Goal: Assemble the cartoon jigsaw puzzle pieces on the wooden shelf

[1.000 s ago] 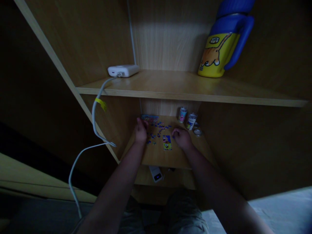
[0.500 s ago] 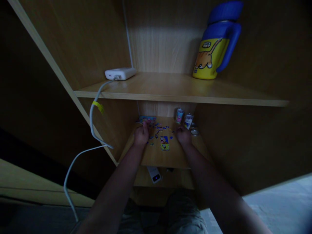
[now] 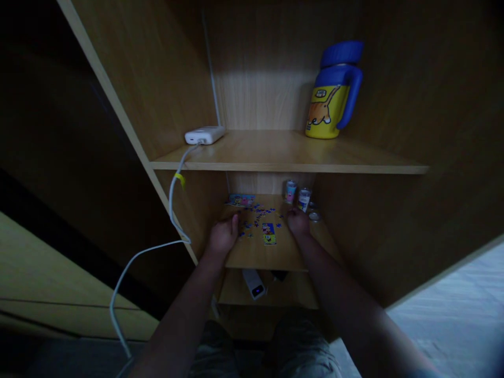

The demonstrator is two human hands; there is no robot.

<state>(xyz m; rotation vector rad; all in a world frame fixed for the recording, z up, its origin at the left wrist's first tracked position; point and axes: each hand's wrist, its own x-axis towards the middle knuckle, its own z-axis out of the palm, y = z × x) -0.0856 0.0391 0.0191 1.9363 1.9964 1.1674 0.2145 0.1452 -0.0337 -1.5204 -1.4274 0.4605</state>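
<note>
Small jigsaw puzzle pieces (image 3: 260,214) lie scattered over the lower shelf. Closer to me is a partly joined puzzle strip (image 3: 269,234) with a yellow cartoon character on it. To its left my left hand (image 3: 223,234) is closed, thumb on top, just beside some loose pieces. My right hand (image 3: 298,221) is also closed, fingers curled, to the right of the pieces and in front of two small tins. Whatever either hand may hold is hidden or too small to make out. At the back left lies a flat picture card (image 3: 241,200).
A pink-and-blue tin (image 3: 290,192) and a white-and-blue tin (image 3: 304,199) stand back right, with a round metal lid (image 3: 314,216) nearby. Above, a shelf (image 3: 268,155) bears a white power bank (image 3: 205,135) with a hanging cable and a blue-yellow mug (image 3: 326,100). A white device (image 3: 254,284) lies below.
My left hand has drawn back toward me and left, away from the picture card, which now shows fully. My right hand stays near the tins. The camera view has shifted.
</note>
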